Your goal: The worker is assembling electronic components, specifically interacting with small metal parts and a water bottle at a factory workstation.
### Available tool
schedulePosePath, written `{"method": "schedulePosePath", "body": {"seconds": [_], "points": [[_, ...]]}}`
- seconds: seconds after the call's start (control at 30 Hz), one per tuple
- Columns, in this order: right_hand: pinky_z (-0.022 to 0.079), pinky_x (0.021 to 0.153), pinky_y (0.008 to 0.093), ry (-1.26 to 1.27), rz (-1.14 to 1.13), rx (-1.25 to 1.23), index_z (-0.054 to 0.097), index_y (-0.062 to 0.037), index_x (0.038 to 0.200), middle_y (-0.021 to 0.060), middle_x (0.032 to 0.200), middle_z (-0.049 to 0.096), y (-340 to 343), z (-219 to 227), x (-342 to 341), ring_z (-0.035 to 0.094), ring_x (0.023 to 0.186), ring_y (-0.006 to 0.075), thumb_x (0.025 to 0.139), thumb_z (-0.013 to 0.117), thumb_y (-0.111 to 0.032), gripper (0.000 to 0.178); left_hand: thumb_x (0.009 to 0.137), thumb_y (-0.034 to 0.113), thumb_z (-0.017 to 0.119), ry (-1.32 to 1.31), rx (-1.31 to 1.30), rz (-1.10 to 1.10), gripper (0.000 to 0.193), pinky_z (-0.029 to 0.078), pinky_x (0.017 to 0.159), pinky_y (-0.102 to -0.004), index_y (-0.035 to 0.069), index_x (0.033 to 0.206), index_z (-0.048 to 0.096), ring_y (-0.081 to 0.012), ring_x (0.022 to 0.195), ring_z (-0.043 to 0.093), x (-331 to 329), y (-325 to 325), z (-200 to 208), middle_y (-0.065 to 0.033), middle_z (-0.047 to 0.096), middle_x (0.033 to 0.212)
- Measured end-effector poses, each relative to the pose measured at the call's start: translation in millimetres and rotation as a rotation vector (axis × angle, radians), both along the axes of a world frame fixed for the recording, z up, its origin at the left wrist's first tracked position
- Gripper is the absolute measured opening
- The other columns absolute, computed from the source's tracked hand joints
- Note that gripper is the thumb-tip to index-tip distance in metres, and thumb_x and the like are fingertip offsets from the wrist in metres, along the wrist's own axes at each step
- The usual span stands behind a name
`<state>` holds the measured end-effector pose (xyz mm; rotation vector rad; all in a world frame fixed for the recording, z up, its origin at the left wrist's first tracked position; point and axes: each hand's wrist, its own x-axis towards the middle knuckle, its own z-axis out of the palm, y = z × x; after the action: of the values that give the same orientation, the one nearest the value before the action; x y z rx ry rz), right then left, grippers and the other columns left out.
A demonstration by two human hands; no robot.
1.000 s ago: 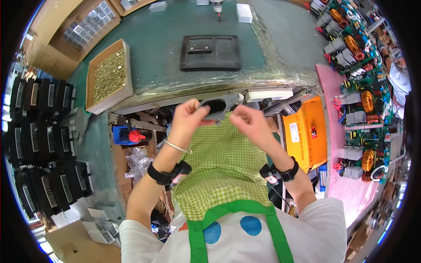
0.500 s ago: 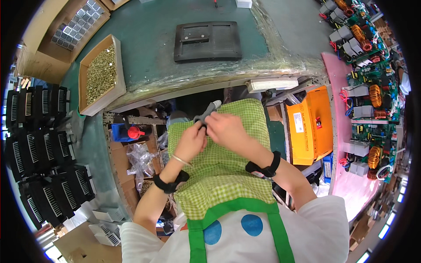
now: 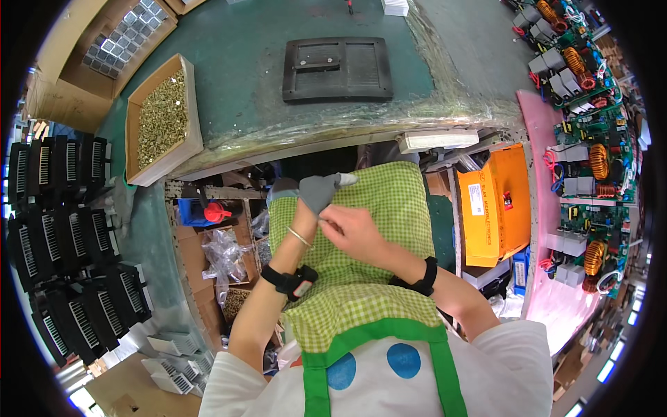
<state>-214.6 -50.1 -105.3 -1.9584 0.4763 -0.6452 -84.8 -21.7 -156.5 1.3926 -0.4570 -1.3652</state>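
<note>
My left hand (image 3: 314,192) is inside a grey glove (image 3: 326,186), held above my lap over the green checked apron (image 3: 389,201). One gloved finger points right, and the hand holds nothing. My right hand (image 3: 356,233) is bare and pinches the glove's cuff at my left wrist, just above a thin bracelet. Both wrists wear black bands. Both hands are below the front edge of the green table (image 3: 243,62).
On the table lie a black ribbed panel (image 3: 337,69) and a cardboard box of brass parts (image 3: 162,119). An orange case (image 3: 497,205) stands at my right, beside circuit boards (image 3: 590,146) on a pink sheet. Black finned units (image 3: 55,208) are stacked at left.
Both hands came down from the table edge toward my lap. The grey glove, held between both hands before, is now on my left hand, with the right hand at its cuff.
</note>
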Motion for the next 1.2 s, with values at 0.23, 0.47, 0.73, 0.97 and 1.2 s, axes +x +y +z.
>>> {"method": "schedulePosePath", "body": {"seconds": [0.23,0.47,0.73,0.97,1.2], "points": [[0.043,0.051,0.0376,0.025,0.188,-0.092,0.053,-0.0049,0.078,0.0099,0.066,0.053,10,-27,4,0.054,0.057,0.0292,0.079,0.055,-0.014,0.01,0.089,0.039,0.036,0.663,0.134,0.017,0.049,0.047,0.077,-0.0385,0.004,0.123,0.04,-0.0295,0.097,0.057,24,-11,10,-0.0116,0.049,0.122],[0.041,0.049,0.0346,0.222,0.211,0.241,0.053,-0.0046,0.08,0.0109,0.059,0.052,4,-15,6,0.051,0.051,0.0263,0.08,0.055,-0.015,0.011,0.079,0.018,0.056,0.52,-0.13,0.281,0.024,0.043,0.078,-0.0406,0.007,0.1,0.052,-0.0254,0.103,0.053,9,-21,-27,-0.0126,0.052,0.109],[0.042,0.053,0.0306,0.126,-0.146,0.065,0.053,-0.0034,0.079,0.0083,0.067,0.053,-5,-6,24,0.053,0.058,0.0218,0.076,0.06,-0.014,0.012,0.077,0.026,0.055,-0.896,0.51,-0.494,0.03,0.041,0.071,-0.0404,0.0,0.09,0.056,-0.0284,0.079,0.055,21,-16,-26,-0.017,0.058,0.091],[0.039,0.055,0.0231,0.285,0.367,0.548,0.053,-0.0031,0.083,-0.0008,0.064,0.048,-18,-35,22,0.047,0.059,0.0094,0.078,0.06,-0.011,0.012,0.079,0.028,0.052,-1.297,0.36,-0.437,0.036,0.039,0.08,-0.0415,0.0,0.1,0.053,-0.0286,0.088,0.053,20,-2,-26,-0.0173,0.057,0.097],[0.039,0.056,0.0231,0.205,0.088,0.35,0.056,-0.0024,0.087,-0.0022,0.067,0.047,0,0,26,0.048,0.064,0.0087,0.079,0.06,-0.01,0.012,0.08,0.029,0.05,-1.672,0.264,-0.39,0.041,0.036,0.089,-0.0424,-0.001,0.108,0.051,-0.0288,0.096,0.051,9,4,-22,-0.0175,0.055,0.102]]}}
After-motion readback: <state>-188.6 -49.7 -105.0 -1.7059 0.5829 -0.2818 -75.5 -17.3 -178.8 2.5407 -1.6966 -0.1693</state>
